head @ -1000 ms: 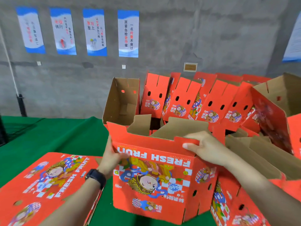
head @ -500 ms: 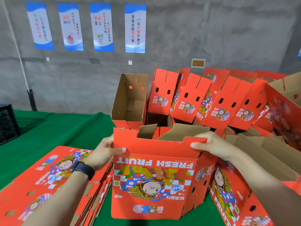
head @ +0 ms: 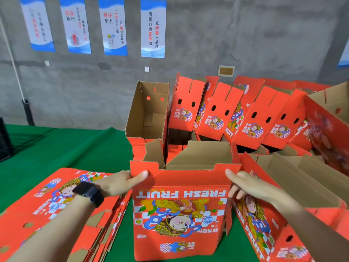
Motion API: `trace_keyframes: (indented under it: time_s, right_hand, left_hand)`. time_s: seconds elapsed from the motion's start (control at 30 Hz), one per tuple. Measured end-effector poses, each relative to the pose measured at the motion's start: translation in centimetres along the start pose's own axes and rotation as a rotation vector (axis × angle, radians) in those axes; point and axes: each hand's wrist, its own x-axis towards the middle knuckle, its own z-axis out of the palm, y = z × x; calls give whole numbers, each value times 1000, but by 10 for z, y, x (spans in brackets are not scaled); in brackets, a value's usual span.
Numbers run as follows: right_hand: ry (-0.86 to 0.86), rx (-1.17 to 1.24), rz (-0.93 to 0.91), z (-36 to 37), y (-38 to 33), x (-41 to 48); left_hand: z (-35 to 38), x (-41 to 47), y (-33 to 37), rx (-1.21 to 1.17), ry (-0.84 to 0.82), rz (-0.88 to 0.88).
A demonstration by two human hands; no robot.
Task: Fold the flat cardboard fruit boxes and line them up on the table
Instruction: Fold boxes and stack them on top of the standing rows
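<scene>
A red "FRESH FRUIT" box [head: 181,214] stands opened up and upside down on the green table [head: 62,148], its brown flaps pointing up. My left hand [head: 120,183], with a black watch on the wrist, grips the box's upper left corner, thumb on the front panel. My right hand [head: 249,186] grips the upper right corner, thumb on the front and fingers curled round the side. A stack of flat boxes [head: 56,214] lies to the left under my left forearm.
Several folded boxes [head: 217,112] lean in a row at the back right, and one open box [head: 149,110] stands on end behind. Another folded box [head: 273,214] lies against my right arm. A grey wall carries posters [head: 153,28]. A dark crate [head: 4,140] sits far left.
The box has turned to face me squarely and stands upright. My left hand slid from its left side up to the top corner; my right hand shifted to the right corner.
</scene>
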Motion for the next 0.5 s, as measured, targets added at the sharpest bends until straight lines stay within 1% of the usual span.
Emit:
trace_keyframes:
  time_s: [0.07,0.13,0.23,0.3,0.4,0.5]
  right_hand:
    - [84,48,-43,6,5,-1]
    - [223,78,-104,10,7,-3]
    - [430,124,-166,9,8,-8]
    - [547,144,-200,6,9,-8]
    - [652,206,-222,11,9,-11]
    - [717,333,-248,17,8,-14]
  left_hand:
    - [-2,-1,3,-3,22,-22]
    - [1,0,5,-43,86,-22]
    - [14,1,15,-251,179,35]
    - [23,3,24,-337,275,31]
    - [35,6,34,-430,445,2]
    - [48,6,42,-565,615,-39]
